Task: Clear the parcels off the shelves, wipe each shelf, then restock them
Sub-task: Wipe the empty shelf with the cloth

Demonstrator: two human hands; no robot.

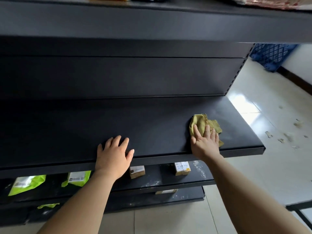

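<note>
A dark metal shelf (135, 125) runs across the middle of the view with no parcels on it. My right hand (205, 141) presses flat on a crumpled yellow cloth (201, 123) near the shelf's right end. Further left, my left hand (114, 155) rests with spread fingers on the shelf's front edge. On the shelf below lie two green mailer bags (27, 183) (78, 178) and two small cardboard boxes (137, 171) (182, 168). White dust speckles that lower shelf (199, 168).
A shelf above (152, 22) overhangs with packages at its top edge. A blue plastic crate (271, 54) leans by the wall at the right. Paper scraps (287, 135) litter the pale tiled floor. A black frame (298, 210) shows at the lower right.
</note>
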